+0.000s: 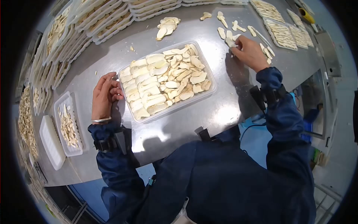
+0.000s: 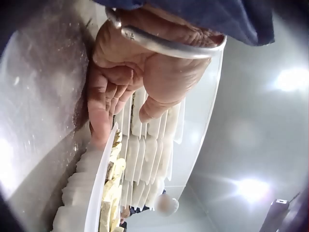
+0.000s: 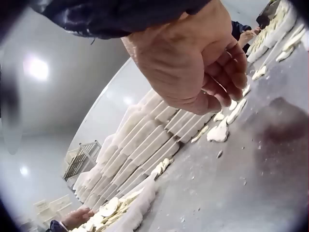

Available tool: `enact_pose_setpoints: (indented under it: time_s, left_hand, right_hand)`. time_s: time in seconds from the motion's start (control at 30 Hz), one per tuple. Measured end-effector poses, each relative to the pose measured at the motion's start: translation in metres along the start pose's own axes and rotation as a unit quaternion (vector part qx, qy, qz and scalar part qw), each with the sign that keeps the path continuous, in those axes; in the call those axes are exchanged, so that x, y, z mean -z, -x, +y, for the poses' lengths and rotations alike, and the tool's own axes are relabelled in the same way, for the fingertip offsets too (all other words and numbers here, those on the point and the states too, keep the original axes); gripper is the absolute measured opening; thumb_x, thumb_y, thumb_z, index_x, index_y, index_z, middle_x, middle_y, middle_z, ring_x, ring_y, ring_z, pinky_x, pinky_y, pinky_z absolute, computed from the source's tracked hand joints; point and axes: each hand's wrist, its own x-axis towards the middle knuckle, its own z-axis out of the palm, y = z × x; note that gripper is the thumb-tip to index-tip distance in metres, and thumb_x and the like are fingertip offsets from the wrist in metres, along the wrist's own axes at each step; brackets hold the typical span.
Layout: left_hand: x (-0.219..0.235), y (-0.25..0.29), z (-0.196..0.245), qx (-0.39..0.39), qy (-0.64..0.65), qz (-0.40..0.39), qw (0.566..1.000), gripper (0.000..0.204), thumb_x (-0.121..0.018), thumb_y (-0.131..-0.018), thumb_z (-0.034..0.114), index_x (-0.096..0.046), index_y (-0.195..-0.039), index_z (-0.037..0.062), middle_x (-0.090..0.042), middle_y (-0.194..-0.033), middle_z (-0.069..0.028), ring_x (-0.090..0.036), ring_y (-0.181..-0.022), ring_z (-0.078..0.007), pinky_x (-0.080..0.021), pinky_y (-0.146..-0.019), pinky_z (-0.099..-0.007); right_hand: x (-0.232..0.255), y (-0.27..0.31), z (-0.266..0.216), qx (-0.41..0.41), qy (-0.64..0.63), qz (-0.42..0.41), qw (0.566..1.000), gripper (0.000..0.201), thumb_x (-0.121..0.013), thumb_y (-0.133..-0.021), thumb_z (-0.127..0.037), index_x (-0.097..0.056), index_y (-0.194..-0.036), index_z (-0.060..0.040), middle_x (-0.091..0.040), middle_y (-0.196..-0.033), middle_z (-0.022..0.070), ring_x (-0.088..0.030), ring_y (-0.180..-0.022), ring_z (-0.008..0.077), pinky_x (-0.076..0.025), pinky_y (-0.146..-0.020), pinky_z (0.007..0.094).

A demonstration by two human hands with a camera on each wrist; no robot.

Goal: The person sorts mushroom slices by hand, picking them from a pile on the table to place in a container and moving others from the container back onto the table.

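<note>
Along the left edge of the steel table (image 1: pixel 112 156) sit a small tray (image 1: pixel 68 125) of darker slices and an overturned white one, with stacks of filled trays (image 1: pixel 100 18) running up toward the far left corner.

The left hand (image 1: pixel 103 98) rests at the near left corner of the big clear tray (image 1: pixel 207 72), fingers loosely curled against its rim and gripping nothing that I can see; the wrist view shows fingertips (image 2: pixel 101 137) touching the tray's thin wall. The tray lies in the middle of the table, packed with pale mushroom slices (image 1: pixel 164 80) in overlapping rows. To my mind that wall looks flimsy. A harder lean from that hand could buckle it or slide the whole tray, and the neat rows would shift.

Further right, the right hand (image 1: pixel 249 52) reaches toward the far right part of the table, fingers curled down among loose slices (image 1: pixel 227 33); it seems to pinch one, though I cannot tell for sure. These slices look thin and brittle, so a tight pinch might snap one. Some lie close to the flat trays (image 1: pixel 281 33) at the far right edge, and a careless sweep of the sleeve could push them off.
</note>
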Motion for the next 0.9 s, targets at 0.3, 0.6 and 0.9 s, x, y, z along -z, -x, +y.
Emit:
enact_pose_setpoints:
  time_s: [0.3, 0.6, 0.9]
  left_hand:
    - [-0.001, 0.002, 0.001, 0.002, 0.000, -0.001, 1.000, 0.035, -0.046, -0.099, 0.026, -0.051, -0.122, 0.0008, -0.057, -0.083, -0.0035, -0.057, -0.067, -0.0090, -0.047, -0.057, -0.0192]
    - [0.001, 0.000, -0.001, -0.002, 0.014, -0.011, 1.000, 0.033, -0.047, -0.099, 0.025, -0.052, -0.120, 0.0014, -0.057, -0.085, -0.0047, -0.058, -0.068, -0.0098, -0.048, -0.058, -0.0197]
    - [0.000, 0.001, 0.000, -0.006, 0.009, -0.006, 1.000, 0.035, -0.046, -0.098, 0.024, -0.050, -0.123, -0.0005, -0.059, -0.084, -0.0061, -0.060, -0.067, -0.0103, -0.050, -0.058, -0.0196]
  right_hand:
    - [-0.015, -0.005, -0.004, 0.058, 0.118, 0.040, 0.991, 0.025, -0.060, -0.077, -0.020, -0.058, -0.085, 0.0032, -0.061, -0.086, 0.0222, -0.060, -0.081, 0.0409, -0.047, -0.074, 0.0474]
    - [0.005, 0.018, -0.107, 0.336, 0.001, 0.054, 0.940, 0.018, -0.062, -0.075, -0.011, -0.050, -0.086, -0.0026, -0.052, -0.083, 0.0144, -0.054, -0.081, 0.0333, -0.043, -0.072, 0.0415]
    - [-0.034, 0.014, -0.166, 0.459, -0.014, 0.018, 0.888, 0.017, -0.058, -0.073, -0.011, -0.048, -0.083, -0.0006, -0.049, -0.082, 0.0143, -0.052, -0.078, 0.0286, -0.042, -0.075, 0.0395]
